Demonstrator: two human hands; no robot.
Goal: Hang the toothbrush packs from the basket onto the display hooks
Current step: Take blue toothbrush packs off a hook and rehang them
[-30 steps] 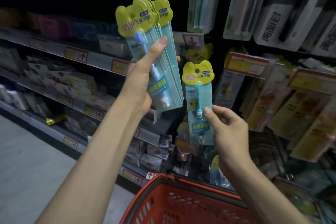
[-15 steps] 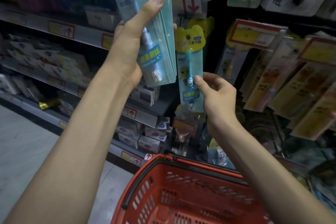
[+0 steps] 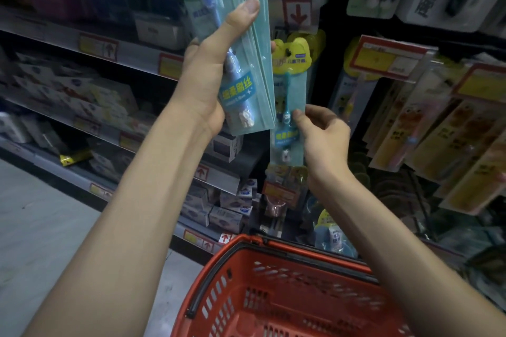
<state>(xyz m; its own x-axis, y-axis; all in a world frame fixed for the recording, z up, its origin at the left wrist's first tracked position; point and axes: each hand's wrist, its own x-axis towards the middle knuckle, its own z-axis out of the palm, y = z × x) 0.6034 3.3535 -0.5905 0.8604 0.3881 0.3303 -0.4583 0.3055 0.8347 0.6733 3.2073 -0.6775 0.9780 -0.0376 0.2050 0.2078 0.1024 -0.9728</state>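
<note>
Head view: my left hand (image 3: 208,85) is clamped on a fanned pack stack (image 3: 247,63), thumb laid up the front and fingers behind. The stack's yellow tops run off the frame's upper edge. Its lower R edge overlaps the single pack (image 3: 287,96), which hangs upright just beside it.

My right hand (image 3: 323,137) pinches that single pack at its R edge, abt mid-height, thumb in front. The header hole sits at a dark hook (image 3: 287,51) tip; can't tell how far on it is.

A price tag (image 3: 298,12) w/ red arrow is directly above. Yellow packs (image 3: 438,139) crowd the R side, near my right hand. Dark gap btwn them and the single pack. Shelves (image 3: 109,49) are to the L. The red basket (image 3: 273,250) rim is below, well apart from both hands, w/ floor (image 3: 41,227) open lower L.
</note>
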